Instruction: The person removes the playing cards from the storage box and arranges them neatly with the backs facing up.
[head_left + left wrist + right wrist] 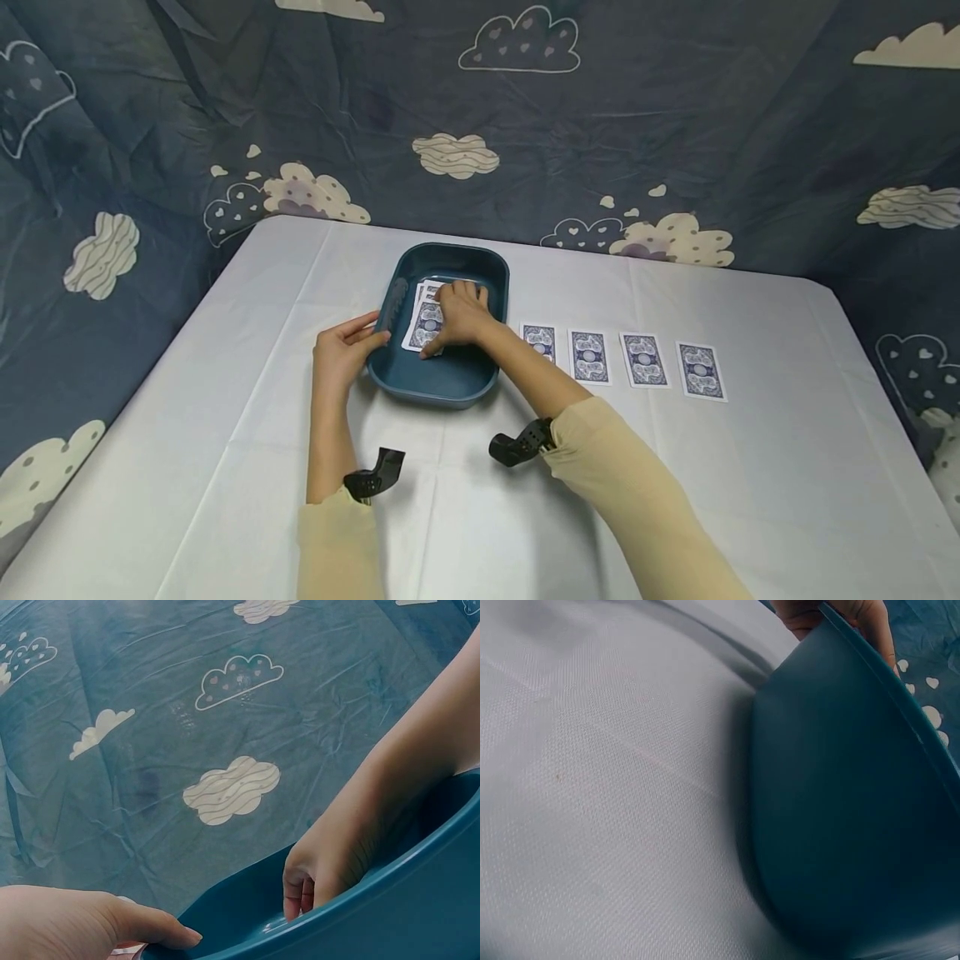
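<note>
Blue plastic tub [442, 387] stood left of center on the white-covered surface [465, 525]. Card pile [427, 323] lay in it, patterned backs up, edges uneven, toward the left half of the floor. Row of four cards [589, 358], backs up too, ran along the surface right of the tub, spaced apart; leftmost one was partly hidden by the right forearm.

Left hand [339, 354] gripped the tub's left rim, thumb over the edge, other fingers outside. Right hand [462, 317] was down inside the tub over the pile, fingers bent to the far side, thumb to the near side; couldn't tell whether it pinched a card or just rested there, since the hand covered the pile's right part.

Handling, judged: cards looked light, thin, bendy, probably slick-faced, so likely to slide over each other and crease if squeezed hard. Best hold: near and far short edges between thumb and fingers, or long edges for squaring up. Flat singles on the cloth would need an edge lifted first. Tub seemed stiff and light, likely to shift if bumped; rim was the sensible hold.
</note>
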Demonstrator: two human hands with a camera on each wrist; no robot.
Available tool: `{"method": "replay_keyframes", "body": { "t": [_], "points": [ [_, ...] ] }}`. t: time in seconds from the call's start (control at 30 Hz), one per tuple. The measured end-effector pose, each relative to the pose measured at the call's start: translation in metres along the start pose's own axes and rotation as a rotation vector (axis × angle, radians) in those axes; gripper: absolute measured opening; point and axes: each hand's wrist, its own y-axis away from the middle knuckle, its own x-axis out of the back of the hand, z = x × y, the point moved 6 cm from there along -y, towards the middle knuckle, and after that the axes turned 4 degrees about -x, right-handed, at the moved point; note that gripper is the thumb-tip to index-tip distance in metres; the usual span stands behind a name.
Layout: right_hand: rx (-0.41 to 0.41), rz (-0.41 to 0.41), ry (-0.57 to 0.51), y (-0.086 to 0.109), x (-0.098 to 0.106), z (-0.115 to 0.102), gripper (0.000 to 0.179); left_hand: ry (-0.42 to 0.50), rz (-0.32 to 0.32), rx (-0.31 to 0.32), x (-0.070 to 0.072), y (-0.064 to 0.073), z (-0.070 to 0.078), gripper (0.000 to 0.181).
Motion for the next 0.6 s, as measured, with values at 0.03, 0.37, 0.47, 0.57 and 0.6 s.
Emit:
{"method": "replay_keyframes", "body": {
  "t": [0.03, 0.37, 0.47, 0.57, 0.6],
  "points": [
    [0.009, 0.006, 0.001, 0.0003, 0.0, -0.0005, 0.095, -0.003, 0.0, 0.002, 0.0001, 0.0004, -0.0003, 0.039],
    [-0.025, 0.005, 0.063, 0.001, -0.0016, -0.0001, 0.095, -0.002, 0.003, 0.009, 0.0001, 0.0002, -0.0027, 0.039],
    [-0.05, -0.01, 0.049, -0.0002, -0.0018, 0.0022, 0.097, -0.01, 0.005, 0.007, 0.0002, -0.0001, -0.0015, 0.039],
    [-0.054, -0.02, 0.025, -0.0007, -0.0012, 0.0028, 0.096, -0.014, 0.005, 0.003, 0.0, -0.0005, -0.0002, 0.039],
    [-0.049, -0.02, 0.021, -0.0005, -0.0008, 0.0024, 0.096, -0.012, 0.005, 0.002, 0.0, -0.0004, 0.0003, 0.039]
  ]
}}
